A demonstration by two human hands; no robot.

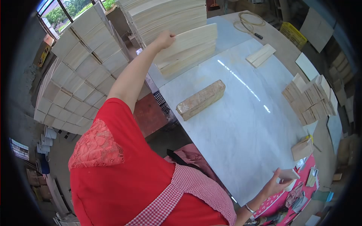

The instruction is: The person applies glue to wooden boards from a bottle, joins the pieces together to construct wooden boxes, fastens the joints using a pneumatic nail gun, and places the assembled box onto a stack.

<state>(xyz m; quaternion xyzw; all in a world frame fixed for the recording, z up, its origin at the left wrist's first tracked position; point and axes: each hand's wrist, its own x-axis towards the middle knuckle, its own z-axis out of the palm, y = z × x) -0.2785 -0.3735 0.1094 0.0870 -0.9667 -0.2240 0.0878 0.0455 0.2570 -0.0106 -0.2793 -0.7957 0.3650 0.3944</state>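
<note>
My left hand (164,40) reaches out to the far side of the table, its fingers closed on the upper edge of a thin pale wooden board (192,43). That board stands on edge against a tall stack of similar boards (166,17). Low on the right, my right hand (272,186) grips a small flat pale block (289,174) between thumb and fingers; its material is unclear. Between the hands a long, brown, tape-wrapped block (201,99) lies on the white glossy tabletop (230,139).
Two narrow wood strips (261,55) lie near the far edge. Bundled wood pieces (311,98) stand at the right. A coiled cord (249,24) and a yellow crate (293,35) are beyond. Stacked panels (83,75) rise at the left. A pink cloth (277,205) holds small tools.
</note>
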